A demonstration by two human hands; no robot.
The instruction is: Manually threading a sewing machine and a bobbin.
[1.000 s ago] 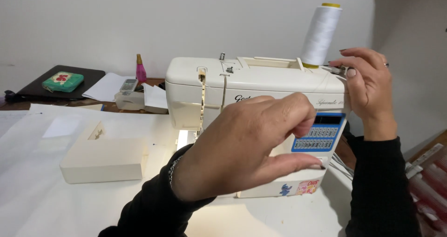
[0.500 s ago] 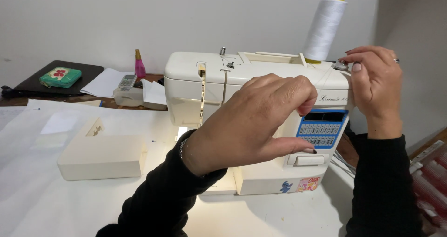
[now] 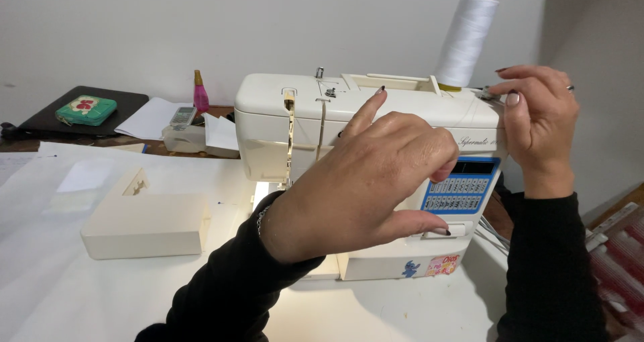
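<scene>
My left hand (image 3: 365, 181) hung in front of the cream sewing machine (image 3: 376, 110), its fingers (image 3: 367, 110) loosely spread and holding nothing: the forefinger pointed up toward the machine's top edge, the thumb lay low near the grey button under the blue key panel (image 3: 466, 187), and the other fingers were curled in just beside that panel. Whether any fingertip actually touched the housing I could not tell. My right hand (image 3: 540, 124) was at the far right top corner of the machine, thumb and forefinger pinched together on a small metal part (image 3: 484, 95) at the foot of the tall white thread cone (image 3: 465, 40); the thread itself was too fine to make out. The machine stood in the middle of the white counter (image 3: 60, 295), its right end close to the counter's right edge, where a wooden rack (image 3: 614, 248) rose just beside my right sleeve, so room was tight there. To the left lay the detached cream accessory box (image 3: 144, 221), well apart from my left hand, with bare white surface near it and in front of the machine. Along the far edge, against the wall, sat a green case (image 3: 86, 110) on a dark pad, loose papers (image 3: 153, 118), a pink bottle (image 3: 200, 95) and a small grey remote (image 3: 181, 117).
</scene>
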